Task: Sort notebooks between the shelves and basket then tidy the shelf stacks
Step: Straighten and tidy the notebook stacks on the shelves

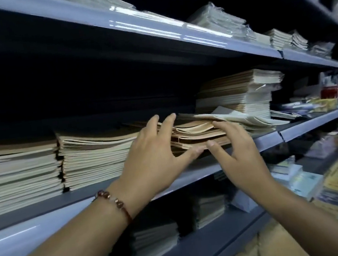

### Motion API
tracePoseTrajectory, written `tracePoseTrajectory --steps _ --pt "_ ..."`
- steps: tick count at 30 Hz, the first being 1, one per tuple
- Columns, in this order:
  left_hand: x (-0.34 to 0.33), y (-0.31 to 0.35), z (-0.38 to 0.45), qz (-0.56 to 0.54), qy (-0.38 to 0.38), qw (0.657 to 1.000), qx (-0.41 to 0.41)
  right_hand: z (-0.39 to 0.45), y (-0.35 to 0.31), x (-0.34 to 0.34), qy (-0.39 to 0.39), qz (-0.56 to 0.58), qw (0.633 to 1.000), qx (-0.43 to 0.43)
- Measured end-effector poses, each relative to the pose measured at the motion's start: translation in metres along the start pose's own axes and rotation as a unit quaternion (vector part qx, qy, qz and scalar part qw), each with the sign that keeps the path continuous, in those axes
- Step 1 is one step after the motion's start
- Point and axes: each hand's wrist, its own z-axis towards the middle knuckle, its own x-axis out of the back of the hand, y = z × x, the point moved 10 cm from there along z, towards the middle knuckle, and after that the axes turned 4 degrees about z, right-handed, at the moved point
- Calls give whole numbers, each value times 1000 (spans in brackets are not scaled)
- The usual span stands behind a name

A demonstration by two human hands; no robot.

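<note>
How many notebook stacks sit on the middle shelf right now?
4: far-left stack, next stack, the messy brown stack between both hands, and the tall stack behind it. More may be hidden in shadow.

left hand [153,159]: fingers spread, thumb out | right hand [237,152]: fingers spread, thumb out

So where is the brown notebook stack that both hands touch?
In the head view, the brown notebook stack lies mid-frame on the middle shelf, between left hand and right hand.
</note>
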Motion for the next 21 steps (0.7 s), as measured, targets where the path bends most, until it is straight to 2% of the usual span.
tracePoseTrajectory --steps 5,11,17,21 --pt "-25 -7 19 3 -14 999 28 0 60 8 -23 35 996 -73" --pt "-31 -14 22 38 -13 998 48 11 81 -5 -35 72 996 -36" --pt "-28 -16 18 38 41 996 64 21 91 -6 -14 153 988 -8" --pt "-33 -22 22 33 58 994 90 36 99 -19 -53 185 981 -23"
